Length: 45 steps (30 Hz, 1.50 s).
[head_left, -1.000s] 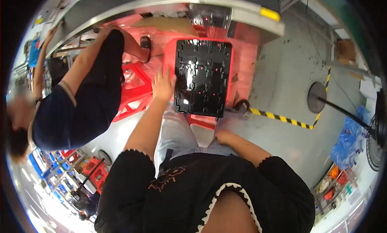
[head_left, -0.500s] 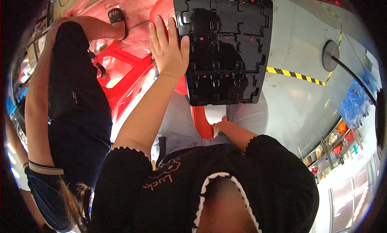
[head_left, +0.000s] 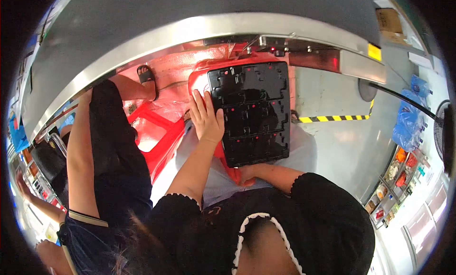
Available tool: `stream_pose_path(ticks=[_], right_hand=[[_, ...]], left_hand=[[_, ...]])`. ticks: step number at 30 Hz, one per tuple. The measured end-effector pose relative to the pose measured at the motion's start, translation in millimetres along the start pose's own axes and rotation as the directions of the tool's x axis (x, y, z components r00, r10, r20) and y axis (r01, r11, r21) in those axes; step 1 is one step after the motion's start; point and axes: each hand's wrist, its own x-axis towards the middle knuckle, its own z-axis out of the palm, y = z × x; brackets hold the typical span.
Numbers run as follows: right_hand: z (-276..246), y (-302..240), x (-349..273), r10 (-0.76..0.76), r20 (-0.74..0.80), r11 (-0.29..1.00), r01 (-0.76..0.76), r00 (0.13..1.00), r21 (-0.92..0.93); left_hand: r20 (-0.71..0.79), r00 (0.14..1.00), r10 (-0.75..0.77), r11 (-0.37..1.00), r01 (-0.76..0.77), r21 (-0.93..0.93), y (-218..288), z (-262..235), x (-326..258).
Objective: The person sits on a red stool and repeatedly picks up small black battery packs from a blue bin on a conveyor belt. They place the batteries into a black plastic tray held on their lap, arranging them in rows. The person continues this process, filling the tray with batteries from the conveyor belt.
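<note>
We find the black moulded tray [head_left: 251, 114] resting across the person's lap, its far end lying on a red plastic-lined bin [head_left: 202, 68] beneath the steel bench edge [head_left: 199, 32]. In our judgement the step in hand is the steadying and positioning of this tray; the next move calls for a firm hold at both ends so that it stays level (its pockets are shallow, and we cannot tell whether any is filled).

The left hand [head_left: 207, 117] lies flat on the tray's left edge, fingers extended and together, thumb hooked over the rim: pressing, not clenched. Its forearm runs straight up from the lower left, elbow slightly bent. The right hand [head_left: 246, 173] sits at the tray's near end, mostly hidden beneath it; it touches the tray, but we cannot tell whether its fingers are closed on it. That forearm crosses inward from the right.

A second person in dark clothing [head_left: 111, 151] sits just beside, at left, apart from the tray.
</note>
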Motion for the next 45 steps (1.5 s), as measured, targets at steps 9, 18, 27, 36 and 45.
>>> stream_pose_path(ticks=[9,18,27,36,45], right_hand=[[46,73,87,-0.211,-0.646,0.976,0.192,0.733,-0.101],[21,19,-25,-0.137,-0.485,0.952,-0.021,0.864,-0.307],[53,51,-105,-0.256,-0.967,0.908,-0.344,-0.001,-0.24],[52,56,-100,-0.253,-0.942,0.821,-0.465,0.223,-0.33],[31,61,-94,-0.399,-0.884,0.795,-0.388,0.243,-0.466]], left_hand=[[-0.079,0.997,0.012,1.0,-0.011,0.02,-2,5,0],[-0.077,0.996,-0.034,0.999,0.032,-0.027,-11,-3,3],[0.328,0.86,0.391,0.87,-0.461,0.173,56,-30,-153],[0.37,0.87,0.327,0.882,-0.421,0.211,26,-2,-160],[0.483,0.776,0.405,0.848,-0.516,0.119,8,-17,-145]])
